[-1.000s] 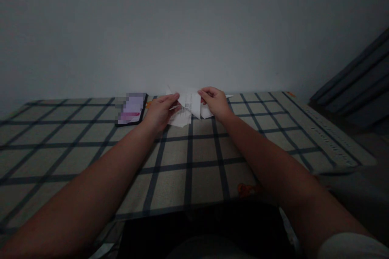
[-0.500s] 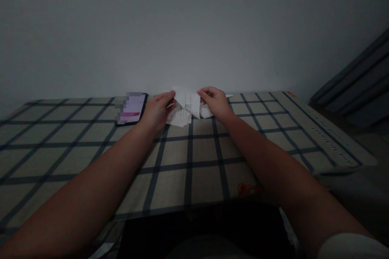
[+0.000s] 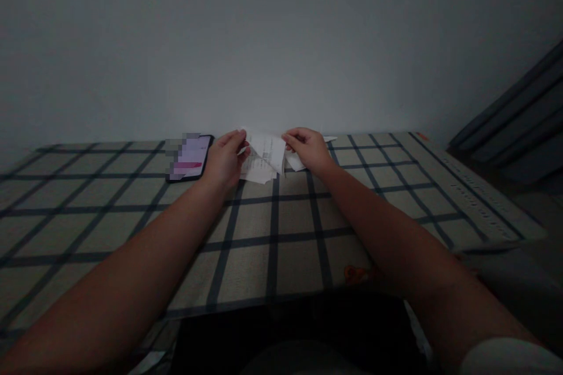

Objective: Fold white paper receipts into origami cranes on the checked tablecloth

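Observation:
Between my hands a white printed slip of paper (image 3: pixel 269 146) is held up, tilted, with lines of dark print. My left hand (image 3: pixel 226 155) pinches its upper left corner between thumb and fingers. The right edge of the same slip is pinched by my right hand (image 3: pixel 307 145). Below it, more printed paper (image 3: pixel 257 174) lies on the checked cloth, partly covered by the raised slip. Another white paper (image 3: pixel 294 161) shows beside my right hand, mostly hidden behind the fingers.
A phone (image 3: pixel 193 158) with a lit screen, partly pixelated, lies left of my left hand. The checked tablecloth (image 3: pixel 294 217) covers the table, which meets a plain wall (image 3: pixel 281 41). Grey curtain folds (image 3: pixel 519 123) hang at the right.
Both hands have shifted slightly left with the slip, which now lies flatter and wider between them. The phone and the papers on the cloth have stayed put.

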`<state>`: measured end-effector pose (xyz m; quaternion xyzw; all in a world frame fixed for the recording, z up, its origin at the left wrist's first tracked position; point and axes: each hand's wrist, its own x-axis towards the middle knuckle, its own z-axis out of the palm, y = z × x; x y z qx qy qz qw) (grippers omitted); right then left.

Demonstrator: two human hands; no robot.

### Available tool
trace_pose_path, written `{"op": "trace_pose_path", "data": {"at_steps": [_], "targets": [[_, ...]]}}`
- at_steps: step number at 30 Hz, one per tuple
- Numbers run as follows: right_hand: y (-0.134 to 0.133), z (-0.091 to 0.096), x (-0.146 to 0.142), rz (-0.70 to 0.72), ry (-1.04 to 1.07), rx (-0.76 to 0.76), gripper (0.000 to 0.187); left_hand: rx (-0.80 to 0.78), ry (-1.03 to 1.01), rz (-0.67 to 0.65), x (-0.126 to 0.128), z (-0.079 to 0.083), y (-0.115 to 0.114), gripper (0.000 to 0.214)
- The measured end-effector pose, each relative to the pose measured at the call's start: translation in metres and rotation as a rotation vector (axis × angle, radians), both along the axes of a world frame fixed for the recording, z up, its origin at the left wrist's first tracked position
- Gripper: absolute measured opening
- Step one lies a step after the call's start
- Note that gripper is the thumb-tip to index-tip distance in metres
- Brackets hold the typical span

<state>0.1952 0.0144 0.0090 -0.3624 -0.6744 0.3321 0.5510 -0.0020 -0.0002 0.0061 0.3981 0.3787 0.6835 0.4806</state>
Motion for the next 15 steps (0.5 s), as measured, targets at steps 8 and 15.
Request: {"op": "trace_pose_path", "data": {"at_steps": [8,15], "targets": [[-0.0018,0.0008,0.0005,-0.016,-0.036,-0.016,0.019,0.012,0.023,0.078,-0.0006,0.0012,-0.0006,0.023],[-0.0011,0.0007,0.001,-0.01,-0.026,-0.001,0.018,0.004,-0.034,0.076,-0.0046,0.0022,0.0031,0.015]]}}
